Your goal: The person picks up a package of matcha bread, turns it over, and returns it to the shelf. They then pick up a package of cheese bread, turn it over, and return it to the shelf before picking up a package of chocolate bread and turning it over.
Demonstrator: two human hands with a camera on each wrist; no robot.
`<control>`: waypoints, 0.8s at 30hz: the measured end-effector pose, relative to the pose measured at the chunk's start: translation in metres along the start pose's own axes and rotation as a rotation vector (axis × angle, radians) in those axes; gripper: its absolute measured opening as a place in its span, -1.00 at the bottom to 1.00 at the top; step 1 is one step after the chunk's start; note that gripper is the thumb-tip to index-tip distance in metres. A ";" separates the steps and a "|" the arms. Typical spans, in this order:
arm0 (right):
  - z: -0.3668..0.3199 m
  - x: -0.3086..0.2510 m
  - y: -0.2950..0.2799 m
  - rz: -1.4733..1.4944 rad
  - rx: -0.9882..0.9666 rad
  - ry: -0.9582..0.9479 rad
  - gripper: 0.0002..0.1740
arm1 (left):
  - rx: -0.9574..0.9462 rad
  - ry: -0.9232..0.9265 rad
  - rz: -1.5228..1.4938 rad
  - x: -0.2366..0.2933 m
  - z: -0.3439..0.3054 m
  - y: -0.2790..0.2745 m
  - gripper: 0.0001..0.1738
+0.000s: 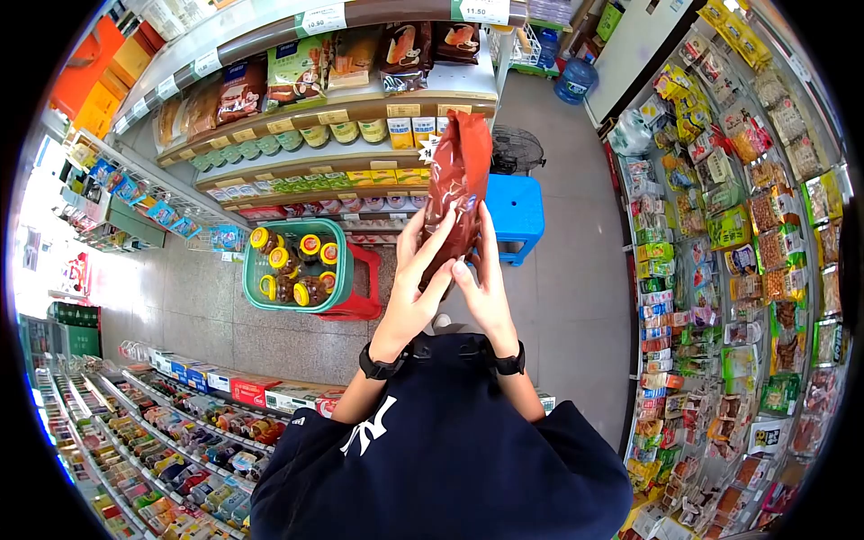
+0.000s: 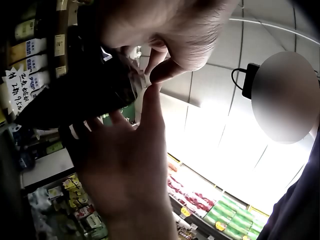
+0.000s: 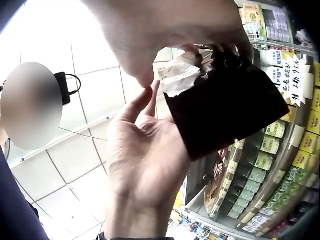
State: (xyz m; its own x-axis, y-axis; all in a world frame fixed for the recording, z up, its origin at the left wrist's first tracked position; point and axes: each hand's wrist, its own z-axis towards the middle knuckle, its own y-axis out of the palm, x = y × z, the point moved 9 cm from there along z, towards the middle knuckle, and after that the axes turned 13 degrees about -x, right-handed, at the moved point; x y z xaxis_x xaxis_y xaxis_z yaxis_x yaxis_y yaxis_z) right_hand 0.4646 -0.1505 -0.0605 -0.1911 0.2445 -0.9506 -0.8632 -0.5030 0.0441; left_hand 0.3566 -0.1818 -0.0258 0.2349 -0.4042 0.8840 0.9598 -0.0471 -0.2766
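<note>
Both hands hold a dark red snack bag (image 1: 459, 171) upright at chest height, facing the shelves. My left hand (image 1: 416, 274) grips the bag's lower left side, fingers behind it and thumb along its edge. My right hand (image 1: 483, 274) holds the lower right side. In the left wrist view the left hand (image 2: 125, 170) cups the bag (image 2: 85, 95), while the right hand (image 2: 170, 30) pinches its crimped bottom seal. From the right wrist, the right hand (image 3: 145, 165) lies against the bag (image 3: 230, 110) and the left hand (image 3: 170, 30) grips from above.
A green basket (image 1: 340, 270) of yellow-lidded jars sits on a red stool (image 1: 360, 297) ahead on the left. A blue stool (image 1: 515, 211) and a floor fan (image 1: 517, 148) stand in the aisle. Stocked shelves (image 1: 360, 108) line the front, the right wall (image 1: 747, 270) and the lower left.
</note>
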 end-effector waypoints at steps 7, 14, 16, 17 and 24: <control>-0.004 0.028 0.006 0.275 0.031 0.131 -0.12 | 0.099 -0.045 -0.264 -0.011 -0.011 -0.005 -0.41; -0.005 0.022 0.002 0.254 0.053 0.094 -0.16 | 0.144 -0.168 -0.079 -0.021 -0.013 -0.010 -0.83; -0.005 0.017 0.001 0.283 0.060 0.068 -0.17 | 0.140 -0.178 -0.077 -0.024 -0.013 -0.009 -0.85; -0.006 0.017 -0.001 0.282 0.063 0.069 -0.17 | 0.141 -0.186 -0.071 -0.025 -0.013 -0.008 -0.86; -0.010 0.016 -0.005 0.240 0.066 0.104 -0.29 | 0.134 -0.197 0.061 -0.021 -0.007 -0.012 -0.86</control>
State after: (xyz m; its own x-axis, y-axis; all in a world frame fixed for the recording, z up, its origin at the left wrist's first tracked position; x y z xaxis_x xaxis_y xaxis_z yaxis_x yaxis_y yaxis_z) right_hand 0.4706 -0.1526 -0.0796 -0.3476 0.0367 -0.9369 -0.8283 -0.4803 0.2885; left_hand 0.3392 -0.1794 -0.0433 0.3054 -0.2159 0.9274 0.9518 0.0992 -0.2904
